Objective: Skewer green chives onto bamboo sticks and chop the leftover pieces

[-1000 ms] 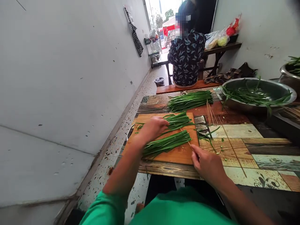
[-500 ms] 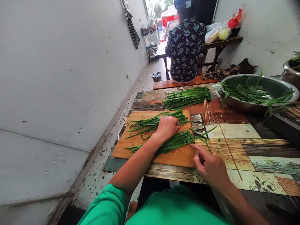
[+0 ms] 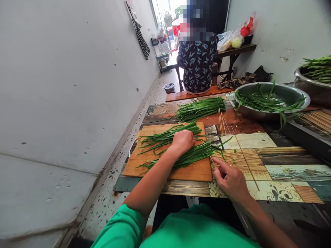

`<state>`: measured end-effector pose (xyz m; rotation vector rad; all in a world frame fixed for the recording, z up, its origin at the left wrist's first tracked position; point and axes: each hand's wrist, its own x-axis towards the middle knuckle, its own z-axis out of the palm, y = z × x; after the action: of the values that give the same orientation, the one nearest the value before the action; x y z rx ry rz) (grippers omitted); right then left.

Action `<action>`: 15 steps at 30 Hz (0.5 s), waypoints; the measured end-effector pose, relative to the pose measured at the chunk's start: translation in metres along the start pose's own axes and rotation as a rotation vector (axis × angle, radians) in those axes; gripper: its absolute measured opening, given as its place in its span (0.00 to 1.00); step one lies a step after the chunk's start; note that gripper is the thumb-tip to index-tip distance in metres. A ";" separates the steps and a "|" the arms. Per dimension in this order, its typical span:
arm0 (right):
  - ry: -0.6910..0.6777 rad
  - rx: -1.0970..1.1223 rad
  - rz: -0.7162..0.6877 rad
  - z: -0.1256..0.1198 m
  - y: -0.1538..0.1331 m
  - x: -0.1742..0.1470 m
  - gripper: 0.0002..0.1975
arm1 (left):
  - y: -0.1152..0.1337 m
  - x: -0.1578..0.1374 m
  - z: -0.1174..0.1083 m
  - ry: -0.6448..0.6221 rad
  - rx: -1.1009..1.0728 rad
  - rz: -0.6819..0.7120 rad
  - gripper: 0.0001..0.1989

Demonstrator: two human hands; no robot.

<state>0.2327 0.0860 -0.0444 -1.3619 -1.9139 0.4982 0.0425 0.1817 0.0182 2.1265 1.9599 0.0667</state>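
Observation:
Garlic chives lie in two bunches on a wooden cutting board point(image 3: 144, 168). My left hand point(image 3: 183, 141) is closed, fingers curled down between the far bunch point(image 3: 170, 133) and the near bunch point(image 3: 191, 156), gripping at the chives; its fingertips are hidden. At the board's right edge my right hand point(image 3: 230, 176) pinches a thin bamboo skewer point(image 3: 212, 160), index finger stretched along it. The skewer's front end meets the cut ends of the near bunch, and its back end sticks out below the wrist. A few loose chive pieces lie beside the board.
Behind the board lies a larger chive pile point(image 3: 201, 108), with several skewers point(image 3: 221, 123) beside it. A single long skewer point(image 3: 245, 158) lies to the right. Steel bowls hold chives point(image 3: 271, 115) and green stalks point(image 3: 307, 93). A person point(image 3: 198, 65) sits facing away on a bench point(image 3: 176, 97).
The view has turned slightly to the right, so more of the far-right bowl and the skewers there shows. Both hands keep nearly the same hold and place on the chives and skewer.

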 end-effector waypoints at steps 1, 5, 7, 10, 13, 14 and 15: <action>-0.004 0.007 0.006 0.000 0.000 0.000 0.19 | -0.001 -0.001 0.000 0.004 -0.016 0.017 0.07; -0.002 0.025 0.017 0.000 0.001 -0.001 0.19 | -0.001 -0.003 0.004 0.062 -0.107 0.067 0.09; -0.001 0.035 0.018 0.000 0.001 -0.001 0.19 | 0.001 -0.003 0.007 0.064 -0.164 0.062 0.10; -0.001 0.040 0.019 0.000 0.002 -0.001 0.19 | 0.003 -0.004 0.009 0.087 -0.217 0.051 0.11; 0.012 0.037 -0.001 0.000 0.001 0.000 0.19 | 0.003 -0.005 0.009 0.103 -0.246 0.041 0.10; 0.017 0.037 -0.009 -0.001 0.001 0.000 0.19 | 0.003 -0.005 0.009 0.099 -0.257 0.040 0.10; 0.020 0.036 -0.017 -0.001 0.001 0.000 0.19 | 0.002 -0.005 0.010 0.094 -0.266 0.038 0.10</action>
<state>0.2340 0.0862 -0.0445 -1.3217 -1.8897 0.5068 0.0458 0.1755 0.0101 2.0186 1.8410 0.4173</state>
